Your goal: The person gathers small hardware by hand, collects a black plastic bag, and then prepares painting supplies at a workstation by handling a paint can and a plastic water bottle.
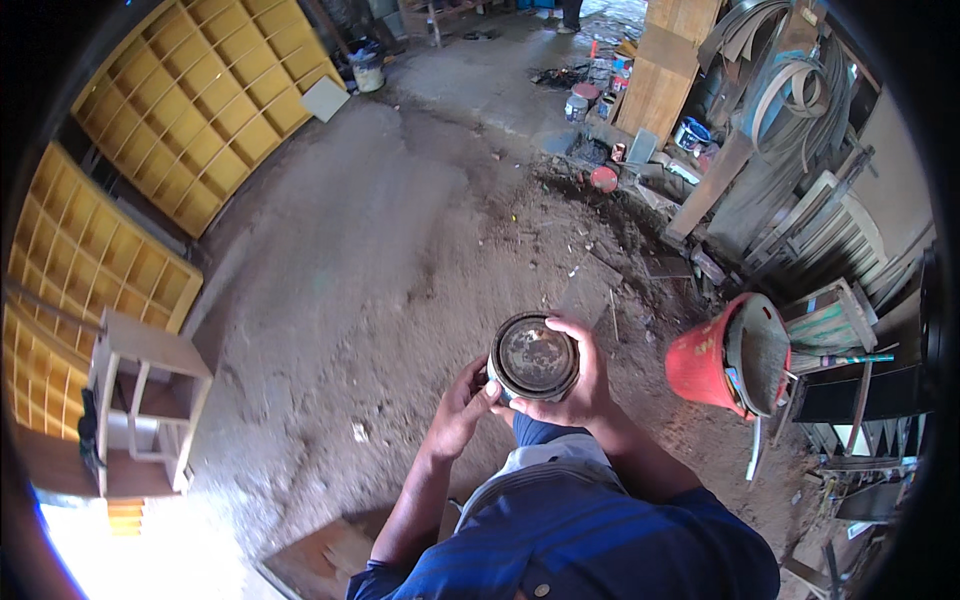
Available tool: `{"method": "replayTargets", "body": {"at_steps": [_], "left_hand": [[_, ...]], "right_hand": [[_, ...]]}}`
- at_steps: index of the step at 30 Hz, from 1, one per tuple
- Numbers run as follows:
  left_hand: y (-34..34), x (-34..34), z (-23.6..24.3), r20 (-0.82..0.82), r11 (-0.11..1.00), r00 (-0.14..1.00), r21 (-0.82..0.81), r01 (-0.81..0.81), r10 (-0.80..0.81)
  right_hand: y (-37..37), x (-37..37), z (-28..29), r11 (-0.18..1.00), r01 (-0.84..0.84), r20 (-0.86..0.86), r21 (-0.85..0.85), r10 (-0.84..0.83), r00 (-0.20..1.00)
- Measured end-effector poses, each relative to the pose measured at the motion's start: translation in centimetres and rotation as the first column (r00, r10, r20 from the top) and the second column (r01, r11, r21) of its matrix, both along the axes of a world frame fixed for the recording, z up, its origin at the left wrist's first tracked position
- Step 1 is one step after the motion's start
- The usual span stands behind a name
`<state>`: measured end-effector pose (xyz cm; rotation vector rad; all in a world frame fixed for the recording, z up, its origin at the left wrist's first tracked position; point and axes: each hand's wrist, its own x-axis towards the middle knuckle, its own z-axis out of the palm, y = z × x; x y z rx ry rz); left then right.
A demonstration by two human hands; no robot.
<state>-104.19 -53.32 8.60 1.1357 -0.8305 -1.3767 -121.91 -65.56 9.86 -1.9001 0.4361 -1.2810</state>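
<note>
A round paint can (536, 356) with a dark, stained metal lid is held in front of my body. The lid sits on it and faces up. My left hand (465, 405) grips the can's lower left side, its thumb against the wall below the rim. On the other side my right hand (583, 380) wraps round the can, with fingers along the rim at the top right and the thumb near the bottom. Most of the can's side wall is hidden by my hands and the lid.
To my right stands a red bucket (698, 362). Yellow gridded panels (200, 100) and a small wooden shelf unit (150, 400) are at the left. Several tins lie near a wooden cabinet (660, 75) at the far right. Coiled strips (800, 95) hang above stacked boards. The floor (330, 270) is dusty.
</note>
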Motion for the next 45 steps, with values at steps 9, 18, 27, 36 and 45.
{"method": "replayTargets", "body": {"at_steps": [9, 18, 27, 36, 45], "left_hand": [[-19.3, 14.4, 1.1, 0.057, 0.992, 0.998, -0.123, 0.035, -0.028], [-40.2, 24.3, 3.4, 0.644, 0.966, 0.765, -0.203, 0.159, 0.009], [-67.4, 31.2, 3.7, 0.227, 0.901, 0.922, -0.238, 0.364, -0.313], [-93.9, 33.8, 3.5, 0.482, 0.775, 0.781, -0.281, 0.566, -0.396], [-118.8, 31.6, 2.5, 0.464, 0.7, 0.778, -0.376, 0.606, -0.424]], "right_hand": [[-19.0, 13.9, 4.1, 0.998, 0.059, 0.021, -0.011, -0.059, 0.998], [-37.8, 23.3, 5.8, 0.995, 0.1, -0.071, -0.011, -0.1, 0.992], [-58.0, 28.9, 6.6, 0.949, 0.315, -0.218, 0.005, -0.307, 0.927], [-79.0, 31.2, 6.1, 0.846, 0.519, -0.223, 0.124, -0.485, 0.845], [-102.8, 28.9, 5.5, 0.817, 0.571, -0.155, 0.08, -0.556, 0.816]]}}
